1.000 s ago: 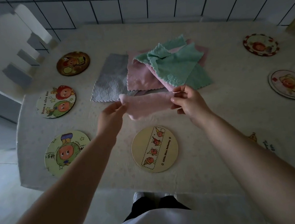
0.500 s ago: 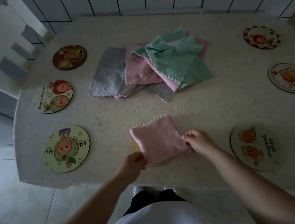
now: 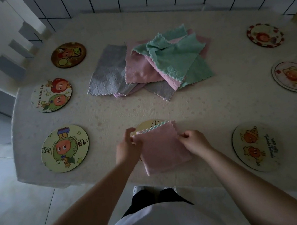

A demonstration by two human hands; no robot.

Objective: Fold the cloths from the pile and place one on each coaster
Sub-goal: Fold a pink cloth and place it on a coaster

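From the head camera, a folded pink cloth (image 3: pixel 162 149) lies at the near edge of the worktop (image 3: pixel 218 107), a small, roughly square pad with a scalloped pale green trim along its far edge. It covers most of a cream coaster (image 3: pixel 146 125), of which only the far rim shows; the cloth's near corner reaches past the worktop edge. The left hand (image 3: pixel 127 148) holds the cloth's far left corner, its fingers (image 3: pixel 130 133) curled round it. The right hand (image 3: pixel 194 141) pinches the right edge between curled fingers (image 3: pixel 185 136) and thumb. The pile of cloths (image 3: pixel 156 64), grey, pink and green, sits mid-worktop, well apart from the hands. Other picture coasters lie along both sides, among them one just right of the hands (image 3: pixel 255 147) and one to the left (image 3: pixel 65 148).

Half a second ago the cloth lay further left and askew over the coaster, with the left hand at its near corner; now it sits squarer and the left hand has moved to the far corner.
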